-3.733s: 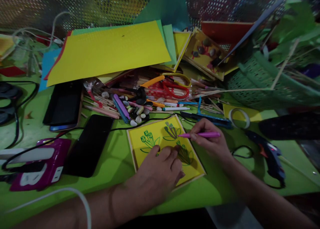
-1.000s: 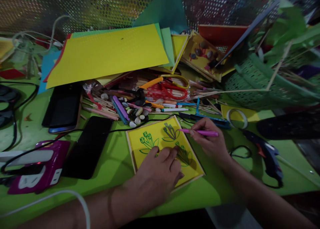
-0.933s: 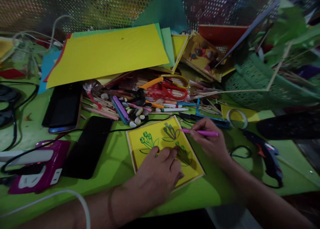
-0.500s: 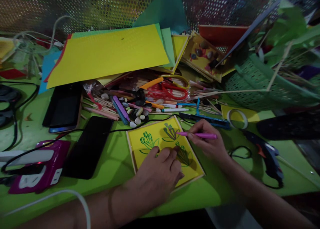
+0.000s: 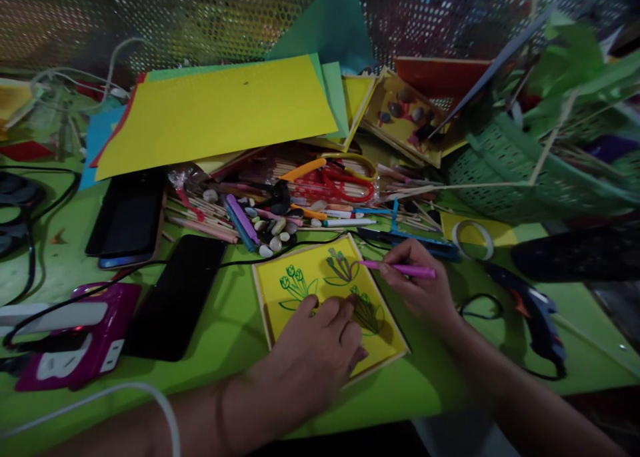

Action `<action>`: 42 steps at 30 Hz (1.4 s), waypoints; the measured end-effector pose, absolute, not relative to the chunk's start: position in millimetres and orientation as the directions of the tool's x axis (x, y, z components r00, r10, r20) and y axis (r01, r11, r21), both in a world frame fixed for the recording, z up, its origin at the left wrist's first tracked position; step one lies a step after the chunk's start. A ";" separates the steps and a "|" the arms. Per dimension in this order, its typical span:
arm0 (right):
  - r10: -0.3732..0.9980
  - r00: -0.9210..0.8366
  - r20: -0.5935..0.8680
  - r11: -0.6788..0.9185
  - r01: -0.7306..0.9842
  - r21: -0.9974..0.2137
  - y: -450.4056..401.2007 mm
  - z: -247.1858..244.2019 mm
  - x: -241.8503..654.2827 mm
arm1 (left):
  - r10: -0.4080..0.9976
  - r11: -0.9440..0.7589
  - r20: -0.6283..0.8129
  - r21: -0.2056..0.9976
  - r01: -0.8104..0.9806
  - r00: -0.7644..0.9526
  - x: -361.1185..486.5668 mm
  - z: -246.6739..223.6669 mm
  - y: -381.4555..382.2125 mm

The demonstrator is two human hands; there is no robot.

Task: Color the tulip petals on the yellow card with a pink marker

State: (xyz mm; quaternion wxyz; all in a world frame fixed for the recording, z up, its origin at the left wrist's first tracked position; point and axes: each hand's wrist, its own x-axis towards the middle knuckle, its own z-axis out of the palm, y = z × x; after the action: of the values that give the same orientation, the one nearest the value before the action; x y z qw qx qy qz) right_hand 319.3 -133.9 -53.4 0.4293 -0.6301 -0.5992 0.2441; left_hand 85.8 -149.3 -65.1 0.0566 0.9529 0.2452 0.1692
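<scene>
On the green table lies a yellow panel (image 5: 280, 317) with a pale raised frame and green tulip drawings; purple lines show on the upper right drawing. My left hand (image 5: 320, 340) rests on the panel, fingers a little bent and apart, covering part of its middle and lower edge. Pinched in my right hand (image 5: 423, 284) is a purple felt-tip pen (image 5: 415, 270). Its tip points left at the upper right drawing, at the edge of a leaf; whether it touches the surface I cannot tell.
Behind the panel lie pebbles (image 5: 277, 227), pens, sticks and scissors (image 5: 350, 180) under yellow sheets (image 5: 215, 117). Phones (image 5: 175, 297) and a magenta power strip (image 5: 115, 317) with cables are at left. A glue gun (image 5: 533, 317), tape roll (image 5: 473, 240) and green basket (image 5: 520, 164) stand at right.
The view has shifted slightly. My right hand and the purple pen have barely moved at the same drawing; my left hand stays on the panel.
</scene>
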 end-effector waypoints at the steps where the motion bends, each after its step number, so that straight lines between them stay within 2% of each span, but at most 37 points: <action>1: 0.963 0.162 0.215 0.091 0.554 -0.827 -134.0 -53.7 319.5 | 0.488 -0.872 0.289 0.193 0.449 0.823 85.8 -65.7 -149.3; 7: 0.966 0.152 0.209 0.091 0.554 -0.827 -134.1 -53.8 319.9 | 0.490 -0.871 0.297 0.203 0.447 0.820 85.4 -67.2 -149.4; 19: 0.989 0.070 0.132 0.090 0.432 -0.897 -136.1 -54.4 318.4 | 0.491 -0.871 0.315 0.197 0.450 0.812 85.2 -66.3 -149.2; 33: 0.961 0.141 0.240 0.114 0.585 -0.803 -136.8 -57.4 322.3 | 0.487 -0.873 0.317 0.191 0.449 0.814 86.3 -62.5 -148.0; 42: 0.971 0.131 0.201 0.098 0.548 -0.830 -137.5 -54.6 320.4 | 0.490 -0.871 0.308 0.194 0.451 0.815 84.9 -64.3 -149.5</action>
State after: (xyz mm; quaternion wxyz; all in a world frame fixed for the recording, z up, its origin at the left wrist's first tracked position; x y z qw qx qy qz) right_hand 320.4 -137.5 -54.6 0.4211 -0.6231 -0.6096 0.2507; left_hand 84.9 -149.5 -64.3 0.0560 0.9511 0.2473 0.1763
